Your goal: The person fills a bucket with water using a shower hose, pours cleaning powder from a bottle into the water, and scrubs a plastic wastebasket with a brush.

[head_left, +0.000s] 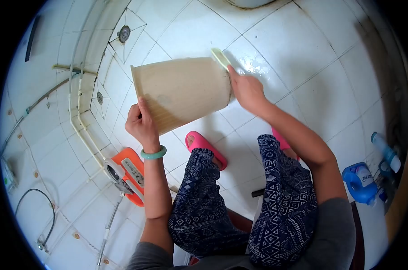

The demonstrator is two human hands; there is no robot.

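A beige plastic wastebasket point(183, 92) is tipped on its side above the tiled floor, its rim to the left and its base to the right. My left hand point(142, 123), a green bangle point(153, 153) at its wrist, grips the rim with the thumb on the outer wall. A pale scrub brush point(220, 58) is held in my right hand point(248, 92), against the base end of the wastebasket. Its bristles are hard to make out from here.
White floor tiles point(298, 36) look wet near the brush. Two floor drains, one a round grate point(123, 33), lie by the left wall. Pipes, an orange-and-grey item point(131, 173), pink slippers point(204, 148) and a blue detergent bottle point(360, 182) surround my legs.
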